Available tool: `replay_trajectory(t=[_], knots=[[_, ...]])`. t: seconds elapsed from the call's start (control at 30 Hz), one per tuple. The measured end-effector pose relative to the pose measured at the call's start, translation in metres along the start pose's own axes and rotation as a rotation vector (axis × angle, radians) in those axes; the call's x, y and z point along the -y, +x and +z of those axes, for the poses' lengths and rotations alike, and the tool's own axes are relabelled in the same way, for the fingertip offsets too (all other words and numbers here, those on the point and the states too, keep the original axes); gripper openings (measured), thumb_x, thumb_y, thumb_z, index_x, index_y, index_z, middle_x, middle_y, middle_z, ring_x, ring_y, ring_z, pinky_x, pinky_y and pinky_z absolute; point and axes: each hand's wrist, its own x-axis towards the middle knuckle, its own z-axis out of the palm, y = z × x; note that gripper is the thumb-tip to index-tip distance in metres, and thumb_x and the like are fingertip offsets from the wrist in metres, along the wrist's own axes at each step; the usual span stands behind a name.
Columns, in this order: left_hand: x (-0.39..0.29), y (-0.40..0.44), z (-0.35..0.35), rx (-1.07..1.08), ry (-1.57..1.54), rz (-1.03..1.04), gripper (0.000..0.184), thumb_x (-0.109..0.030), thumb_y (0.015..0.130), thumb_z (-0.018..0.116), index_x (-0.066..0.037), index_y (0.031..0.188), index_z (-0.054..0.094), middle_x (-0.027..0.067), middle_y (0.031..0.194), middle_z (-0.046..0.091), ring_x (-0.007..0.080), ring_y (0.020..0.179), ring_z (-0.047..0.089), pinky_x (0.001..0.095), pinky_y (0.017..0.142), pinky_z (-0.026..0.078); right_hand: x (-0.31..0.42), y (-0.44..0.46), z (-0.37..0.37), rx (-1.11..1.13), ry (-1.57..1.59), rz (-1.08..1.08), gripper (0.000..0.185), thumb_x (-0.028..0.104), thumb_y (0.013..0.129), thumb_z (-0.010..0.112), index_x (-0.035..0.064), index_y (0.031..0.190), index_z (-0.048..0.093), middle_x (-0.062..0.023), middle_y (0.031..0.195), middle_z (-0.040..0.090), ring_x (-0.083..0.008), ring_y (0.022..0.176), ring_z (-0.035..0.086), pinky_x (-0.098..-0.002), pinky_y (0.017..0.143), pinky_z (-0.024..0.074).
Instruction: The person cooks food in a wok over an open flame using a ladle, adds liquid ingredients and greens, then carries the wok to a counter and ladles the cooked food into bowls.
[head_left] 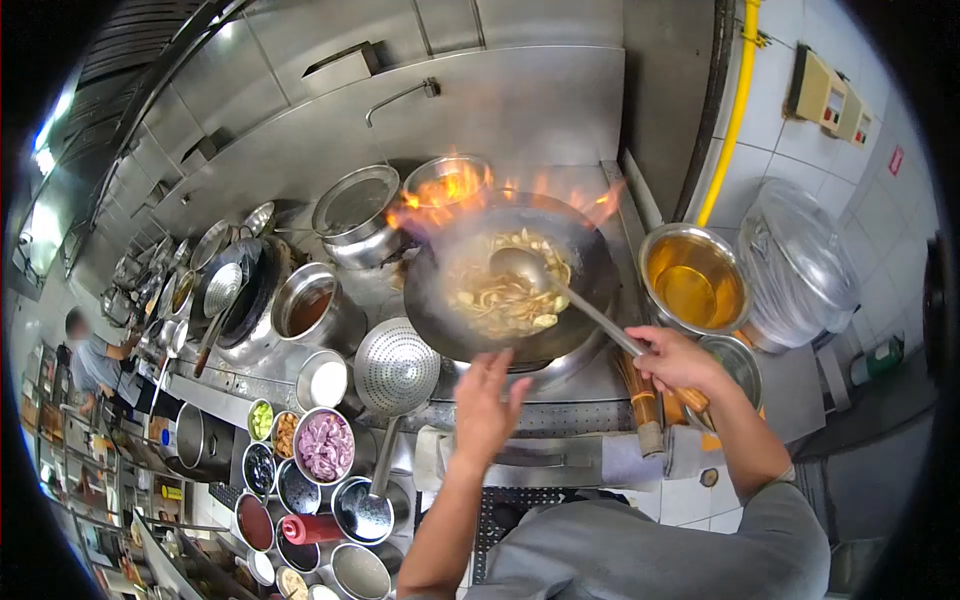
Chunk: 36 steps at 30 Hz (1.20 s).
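Observation:
A large dark wok (427, 318) sits on the burner, with flames (455, 195) rising around its back rim. Steam hangs over the noodle-like strips and pale slices (500, 303) inside it. My right hand (680, 362) is wrapped around the handle of a long metal ladle (590, 312), whose wooden end sticks out below my grip. The ladle's bowl rests among the food. My left hand (486, 402) is just in front of the wok's near rim, fingers spread and holding nothing; whether the fingertips touch the rim, I cannot tell.
A pot of yellow oil (690, 285) stands right of the wok, beside a bamboo brush (640, 400). To the left are a perforated skimmer (397, 365), chopped purple onion (326, 445) and a red squeeze bottle (310, 528). Another person (95, 365) stands far left.

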Motion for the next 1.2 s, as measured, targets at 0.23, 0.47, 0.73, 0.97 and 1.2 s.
replay_trajectory(t=[0.23, 0.47, 0.73, 0.97, 1.2], knots=[[0.138, -0.105, -0.081, 0.513, 0.518, -0.599, 0.050, -0.024, 0.085, 0.069, 0.001, 0.127, 0.055, 0.0264, 0.118, 0.063, 0.0432, 0.111, 0.061, 0.0508, 0.092, 0.051, 0.026, 0.020, 0.050, -0.071, -0.091, -0.053, 0.059, 0.014, 0.093, 0.060, 0.0052, 0.149, 0.041, -0.0050, 0.077, 0.061, -0.0129, 0.055, 0.058, -0.0295, 0.049, 0.0474], [0.174, -0.165, -0.076, 0.609, 0.447, -0.776, 0.047, -0.013, 0.088, 0.050, 0.002, 0.133, 0.047, 0.0311, 0.112, 0.064, 0.0459, 0.101, 0.066, 0.0509, 0.088, 0.054, 0.013, 0.004, 0.008, -0.103, 0.028, 0.046, 0.062, 0.007, 0.093, 0.060, 0.0076, 0.151, 0.039, -0.0050, 0.074, 0.059, -0.0114, 0.050, 0.052, -0.0267, 0.046, 0.0436], [0.129, -0.155, -0.076, 0.599, 0.526, -0.888, 0.059, -0.012, 0.090, 0.047, 0.000, 0.147, 0.039, 0.0290, 0.121, 0.062, 0.0458, 0.099, 0.068, 0.0514, 0.085, 0.055, 0.007, -0.004, 0.012, -0.009, -0.001, 0.027, 0.059, 0.013, 0.093, 0.061, 0.0059, 0.149, 0.042, -0.0079, 0.077, 0.062, -0.0135, 0.055, 0.058, -0.0307, 0.049, 0.0487], [0.112, -0.149, -0.076, 0.430, 0.522, -0.756, 0.072, -0.024, 0.082, 0.073, 0.004, 0.142, 0.045, 0.0265, 0.126, 0.057, 0.0430, 0.115, 0.055, 0.0498, 0.097, 0.047, 0.020, 0.029, 0.054, -0.115, -0.029, -0.031, 0.058, 0.012, 0.095, 0.060, 0.0062, 0.149, 0.040, -0.0050, 0.077, 0.060, -0.0116, 0.052, 0.054, -0.0286, 0.047, 0.0456], [0.038, -0.132, -0.103, 0.119, 0.307, -0.512, 0.058, -0.016, 0.085, 0.074, 0.006, 0.135, 0.052, 0.0281, 0.125, 0.056, 0.0447, 0.113, 0.054, 0.0506, 0.099, 0.044, 0.001, 0.002, 0.002, -0.066, -0.012, 0.041, 0.060, 0.012, 0.095, 0.059, 0.0078, 0.151, 0.039, -0.0048, 0.078, 0.060, -0.0117, 0.051, 0.054, -0.0289, 0.047, 0.0449]])
